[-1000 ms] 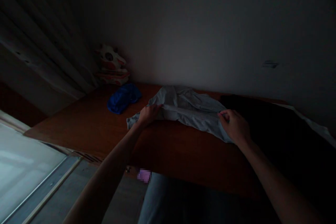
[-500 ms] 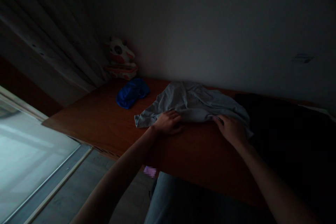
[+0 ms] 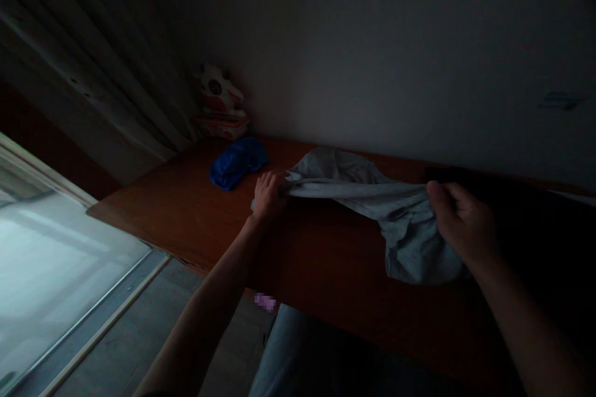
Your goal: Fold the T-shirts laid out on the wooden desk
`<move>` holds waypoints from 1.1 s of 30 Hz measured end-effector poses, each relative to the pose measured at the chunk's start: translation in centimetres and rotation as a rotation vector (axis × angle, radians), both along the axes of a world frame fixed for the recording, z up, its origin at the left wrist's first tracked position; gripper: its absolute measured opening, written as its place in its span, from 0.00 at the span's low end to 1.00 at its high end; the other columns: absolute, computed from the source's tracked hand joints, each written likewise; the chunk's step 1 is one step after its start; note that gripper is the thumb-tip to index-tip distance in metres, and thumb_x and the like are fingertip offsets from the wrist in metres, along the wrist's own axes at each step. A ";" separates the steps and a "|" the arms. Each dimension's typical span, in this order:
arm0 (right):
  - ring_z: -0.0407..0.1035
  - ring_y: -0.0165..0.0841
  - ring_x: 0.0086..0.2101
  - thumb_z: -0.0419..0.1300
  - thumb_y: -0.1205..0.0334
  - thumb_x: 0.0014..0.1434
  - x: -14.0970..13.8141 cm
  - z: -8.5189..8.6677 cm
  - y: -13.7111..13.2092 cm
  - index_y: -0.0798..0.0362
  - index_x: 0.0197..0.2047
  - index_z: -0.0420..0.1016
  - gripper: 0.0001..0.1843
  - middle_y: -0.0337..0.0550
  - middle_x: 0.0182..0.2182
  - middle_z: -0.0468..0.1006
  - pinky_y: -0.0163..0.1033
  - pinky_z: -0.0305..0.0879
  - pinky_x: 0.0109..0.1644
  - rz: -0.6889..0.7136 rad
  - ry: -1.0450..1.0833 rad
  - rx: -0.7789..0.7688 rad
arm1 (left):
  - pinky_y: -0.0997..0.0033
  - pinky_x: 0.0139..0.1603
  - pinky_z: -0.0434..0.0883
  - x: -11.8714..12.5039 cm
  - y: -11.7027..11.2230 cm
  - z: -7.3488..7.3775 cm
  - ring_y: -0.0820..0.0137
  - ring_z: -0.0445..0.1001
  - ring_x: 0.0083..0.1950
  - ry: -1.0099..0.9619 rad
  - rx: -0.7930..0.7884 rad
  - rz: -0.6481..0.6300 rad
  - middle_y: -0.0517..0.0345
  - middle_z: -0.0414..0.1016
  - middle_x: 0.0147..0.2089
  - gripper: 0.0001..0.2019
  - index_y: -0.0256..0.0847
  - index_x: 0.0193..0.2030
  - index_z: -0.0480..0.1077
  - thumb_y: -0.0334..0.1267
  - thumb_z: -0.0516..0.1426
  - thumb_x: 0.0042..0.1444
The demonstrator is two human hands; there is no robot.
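The left hand [image 3: 270, 193] has its fingers bent around one end of a crumpled light-grey fabric garment [image 3: 356, 193]; the right hand [image 3: 465, 220] is closed on the other side, thumb uppermost. The garment stretches between them above the reddish-brown wooden surface [image 3: 316, 260], near a shiny blue cloth bundle [image 3: 237, 163]. A small pale wall patch [image 3: 561, 100] is too dim to read.

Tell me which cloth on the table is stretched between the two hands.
The grey cloth: it alone spans from the left hand to the right hand. The blue cloth lies apart, farther left; the black cloth lies at the right.
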State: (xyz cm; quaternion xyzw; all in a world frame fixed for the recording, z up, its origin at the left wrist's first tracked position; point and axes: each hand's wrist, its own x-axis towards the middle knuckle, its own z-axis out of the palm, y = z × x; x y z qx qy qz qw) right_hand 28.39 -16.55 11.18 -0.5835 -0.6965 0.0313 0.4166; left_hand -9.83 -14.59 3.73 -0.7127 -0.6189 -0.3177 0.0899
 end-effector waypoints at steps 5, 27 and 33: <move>0.73 0.52 0.44 0.53 0.26 0.56 2.8 -2.3 -0.5 0.51 0.43 0.77 0.35 0.58 0.43 0.77 0.55 0.68 0.48 0.032 -0.440 0.015 | 0.52 0.62 0.66 -1.7 0.5 -0.4 0.53 0.70 0.60 -0.016 0.029 0.076 0.47 0.74 0.58 0.18 0.43 0.53 0.72 0.34 0.59 0.55; 0.75 0.54 0.50 0.54 0.58 0.53 8.5 0.5 -0.7 0.49 0.47 0.74 0.19 0.58 0.47 0.80 0.57 0.69 0.58 -0.124 -0.426 0.170 | 0.68 0.42 0.75 -8.6 -2.0 9.5 0.61 0.80 0.38 0.066 -0.421 -0.240 0.58 0.83 0.36 0.15 0.47 0.38 0.80 0.38 0.55 0.46; 0.81 0.49 0.38 0.60 0.46 0.48 13.5 0.9 -4.2 0.33 0.37 0.84 0.14 0.44 0.37 0.86 0.49 0.77 0.44 0.197 -0.248 -0.789 | 0.66 0.43 0.76 -10.1 -2.5 8.8 0.60 0.82 0.42 0.009 -0.888 -0.462 0.59 0.85 0.41 0.16 0.50 0.43 0.82 0.46 0.53 0.59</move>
